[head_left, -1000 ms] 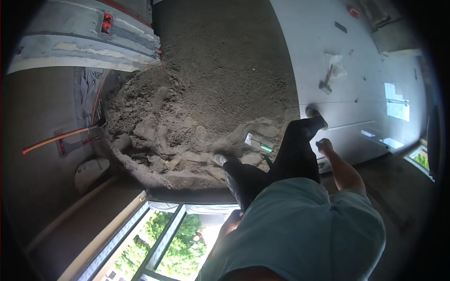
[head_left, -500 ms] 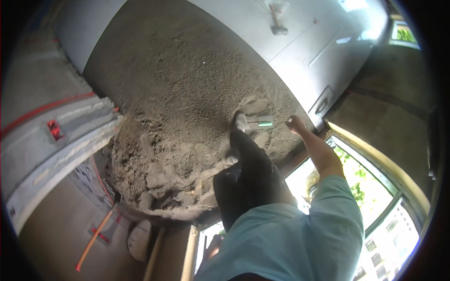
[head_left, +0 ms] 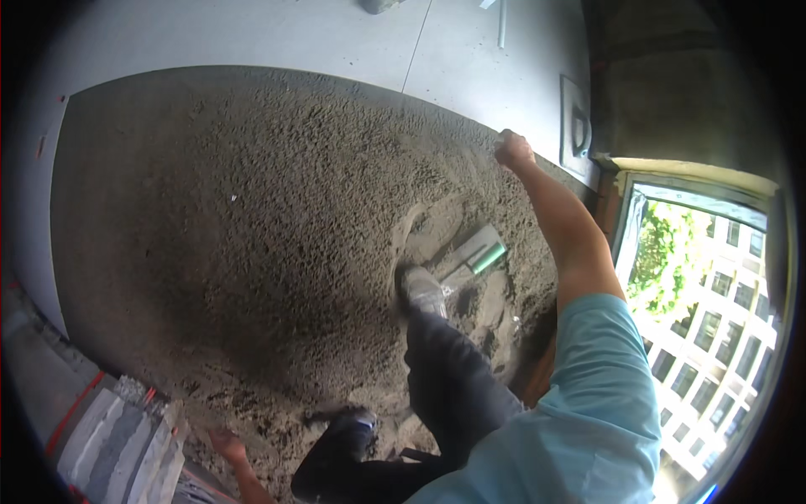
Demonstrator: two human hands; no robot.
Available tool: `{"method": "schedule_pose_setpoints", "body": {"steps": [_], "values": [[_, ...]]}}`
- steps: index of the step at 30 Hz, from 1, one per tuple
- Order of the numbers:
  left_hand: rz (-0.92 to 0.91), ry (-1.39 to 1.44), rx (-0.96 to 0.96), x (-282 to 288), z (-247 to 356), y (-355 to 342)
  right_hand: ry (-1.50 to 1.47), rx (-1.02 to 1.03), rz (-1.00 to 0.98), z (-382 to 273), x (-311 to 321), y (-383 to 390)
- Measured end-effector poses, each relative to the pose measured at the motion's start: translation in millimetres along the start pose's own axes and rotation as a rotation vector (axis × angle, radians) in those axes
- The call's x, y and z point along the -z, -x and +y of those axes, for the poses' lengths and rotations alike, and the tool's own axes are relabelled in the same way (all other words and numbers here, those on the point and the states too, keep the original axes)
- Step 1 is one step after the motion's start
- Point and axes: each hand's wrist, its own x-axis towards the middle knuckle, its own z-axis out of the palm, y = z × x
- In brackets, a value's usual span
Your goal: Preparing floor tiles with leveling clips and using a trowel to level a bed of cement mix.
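Carefully poised, a person in a light-blue shirt stands astride a rough grey mortar bed, arms spread wide. The right hand hangs out to the far right, over the border of the bed and the pale tiles, its fingers curled in with no object clear in them. The left hand, blurred at the near left, shows no plain grip; whether it is open or closed cannot be told. A green-handled trowel lies on the mortar, right of centre, just beside the forward shoe.

Good footing seems to call for flat, light steps on ground already trodden, with weight kept centred and the arms out for balance, so that the smoother mortar and the tile edge are spared.

The trowel looks to be the chief obstacle, close enough to be kicked. At the near left, a broken wall end and a red conduit narrow the way; on the right, a bright window bounds the room. A pale square plate sits beyond the right hand.
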Motion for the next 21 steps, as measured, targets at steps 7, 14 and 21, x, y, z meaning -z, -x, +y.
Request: {"method": "schedule_pose_setpoints", "body": {"steps": [7, 14, 21], "values": [[0.027, -0.173, -0.537, -129, 170, -88, -0.411, -0.068, 0.519, -4, 45, -142], [-0.126, -0.236, -0.469, -126, 149, -45, -0.397, 0.02, 0.682, 18, 64, -284], [-0.171, -0.352, 0.118, -112, 196, 5, -0.263, 0.018, 0.539, 37, 61, -319]]}}
